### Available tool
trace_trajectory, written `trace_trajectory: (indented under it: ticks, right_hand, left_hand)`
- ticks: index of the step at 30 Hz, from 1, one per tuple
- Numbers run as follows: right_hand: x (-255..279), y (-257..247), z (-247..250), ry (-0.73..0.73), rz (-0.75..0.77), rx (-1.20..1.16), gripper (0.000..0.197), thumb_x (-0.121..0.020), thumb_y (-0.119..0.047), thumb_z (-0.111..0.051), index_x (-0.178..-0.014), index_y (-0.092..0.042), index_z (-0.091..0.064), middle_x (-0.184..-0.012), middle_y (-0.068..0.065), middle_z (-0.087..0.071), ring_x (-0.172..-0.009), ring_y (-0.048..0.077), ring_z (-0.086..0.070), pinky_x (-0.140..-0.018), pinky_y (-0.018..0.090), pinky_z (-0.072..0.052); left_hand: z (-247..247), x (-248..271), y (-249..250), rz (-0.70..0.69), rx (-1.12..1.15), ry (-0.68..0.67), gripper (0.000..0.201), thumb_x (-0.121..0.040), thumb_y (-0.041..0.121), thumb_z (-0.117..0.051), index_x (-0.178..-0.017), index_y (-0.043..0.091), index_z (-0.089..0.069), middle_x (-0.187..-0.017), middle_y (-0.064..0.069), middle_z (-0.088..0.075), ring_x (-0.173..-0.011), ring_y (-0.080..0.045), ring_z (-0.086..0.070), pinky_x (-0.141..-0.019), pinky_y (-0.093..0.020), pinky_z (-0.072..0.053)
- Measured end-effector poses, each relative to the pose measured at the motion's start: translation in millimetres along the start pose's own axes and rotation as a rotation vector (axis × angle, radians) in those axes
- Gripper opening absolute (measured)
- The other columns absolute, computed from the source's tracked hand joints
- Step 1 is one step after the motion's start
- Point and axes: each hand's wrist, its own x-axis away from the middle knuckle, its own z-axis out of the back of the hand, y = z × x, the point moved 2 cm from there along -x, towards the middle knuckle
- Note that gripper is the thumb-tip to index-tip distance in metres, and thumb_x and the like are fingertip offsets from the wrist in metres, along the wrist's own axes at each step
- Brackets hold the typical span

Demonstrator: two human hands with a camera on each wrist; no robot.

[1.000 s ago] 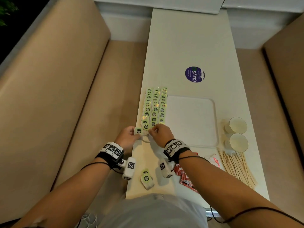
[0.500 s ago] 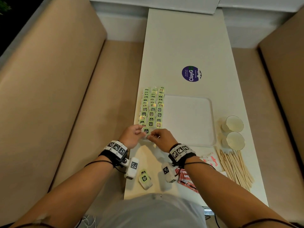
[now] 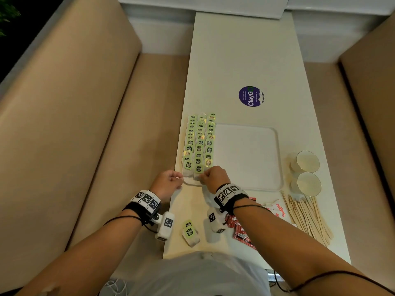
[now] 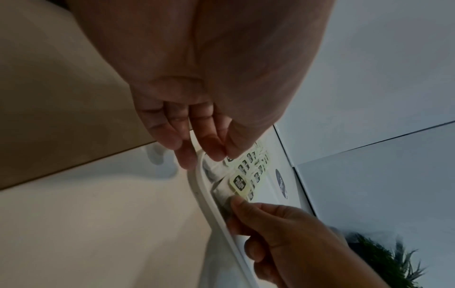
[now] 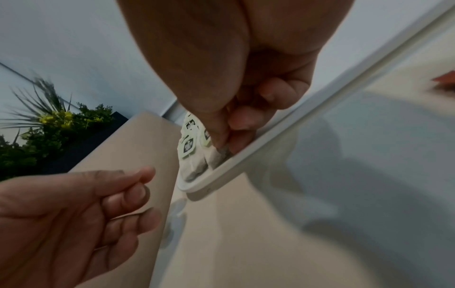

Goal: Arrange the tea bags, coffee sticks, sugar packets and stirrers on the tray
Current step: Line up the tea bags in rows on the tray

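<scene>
Since a second ago both hands have moved forward to the white tray [image 3: 248,184]'s near-left corner: right hand [image 3: 214,177] now pinches a tea bag [image 5: 219,155] lying inside the rim, left hand [image 3: 167,182] hangs loosely curled and empty beside it. Three overlapped tea-bag rows [image 3: 199,142] fill the tray's left side, exact number unreadable. On the table: two loose tea bags [image 3: 189,232], two cups [image 3: 307,171]; stirrers [image 3: 307,218] uncountable; coffee sticks [image 3: 240,230] and sugar packets [image 3: 277,209] partly hidden by the forearm.

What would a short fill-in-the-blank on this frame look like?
1. The tea bags lie in ___ columns on the tray.
2. The stirrers lie ___ the tray.
3. The right hand pinches a ___.
4. ___ cups stand right of the tray.

Missing: three; off; tea bag; two
</scene>
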Motion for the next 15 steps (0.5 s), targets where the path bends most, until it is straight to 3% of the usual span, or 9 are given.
trace_trajectory:
  ticks: [2, 4, 7, 9, 12, 15]
  right_hand:
    - [-1, -4, 0, 0.001, -0.034, 0.04, 0.018, -0.092, -0.037, -0.07, -0.082, -0.023, -0.074, -0.083, 0.0, -0.072, -0.075, 0.019, -0.066, -0.063, 0.028, -0.049]
    - [-2, -6, 1, 0.014, -0.061, 0.068, 0.023, -0.09, -0.039, -0.07, -0.09, -0.017, -0.076, -0.086, 0.002, -0.072, -0.074, 0.02, -0.066, -0.06, 0.026, -0.046]
    - [1, -9, 4, 0.017, -0.06, 0.126, 0.029, -0.088, -0.043, -0.07, -0.091, -0.015, -0.075, -0.087, 0.003, -0.071, -0.076, 0.022, -0.065, -0.061, 0.027, -0.047]
    - [6, -11, 7, 0.026, -0.028, 0.162, 0.031, -0.088, -0.049, -0.068, -0.089, -0.018, -0.073, -0.085, 0.002, -0.07, -0.077, 0.022, -0.065, -0.063, 0.028, -0.046]
    - [20, -9, 12, 0.061, 0.082, 0.218, 0.033, -0.092, -0.052, -0.061, -0.08, -0.021, -0.062, -0.076, -0.004, -0.062, -0.073, 0.019, -0.061, -0.063, 0.028, -0.043]
    - [36, 1, 15, -0.006, 0.214, 0.284, 0.03, -0.096, -0.05, -0.058, -0.086, -0.023, -0.065, -0.078, -0.006, -0.064, -0.075, 0.016, -0.061, -0.067, 0.029, -0.048]
  left_hand:
    - [1, 3, -8, 0.012, -0.007, -0.028, 0.007, -0.092, 0.012, -0.069, -0.098, 0.011, -0.067, -0.084, -0.01, -0.069, -0.069, -0.013, -0.066, -0.068, -0.022, -0.05]
    - [1, 7, -15, 0.02, -0.023, -0.068, 0.006, -0.092, 0.012, -0.069, -0.098, 0.01, -0.067, -0.083, -0.009, -0.068, -0.069, -0.014, -0.065, -0.069, -0.023, -0.052]
    - [0, 13, -21, 0.016, -0.088, -0.122, 0.008, -0.093, 0.013, -0.067, -0.1, 0.008, -0.066, -0.081, -0.007, -0.068, -0.067, -0.013, -0.063, -0.067, -0.02, -0.051]
    - [1, 16, -25, 0.012, -0.136, -0.152, 0.007, -0.093, 0.015, -0.067, -0.097, 0.01, -0.067, -0.079, -0.004, -0.069, -0.067, -0.011, -0.063, -0.071, -0.024, -0.051]
    - [1, 20, -32, 0.014, -0.188, -0.208, 0.007, -0.092, 0.016, -0.068, -0.096, 0.011, -0.066, -0.078, -0.006, -0.07, -0.068, -0.013, -0.064, -0.077, -0.032, -0.054]
    - [1, 27, -37, 0.035, -0.184, -0.259, 0.007, -0.093, 0.013, -0.067, -0.096, 0.008, -0.063, -0.074, -0.006, -0.072, -0.067, -0.016, -0.064, -0.074, -0.034, -0.055]
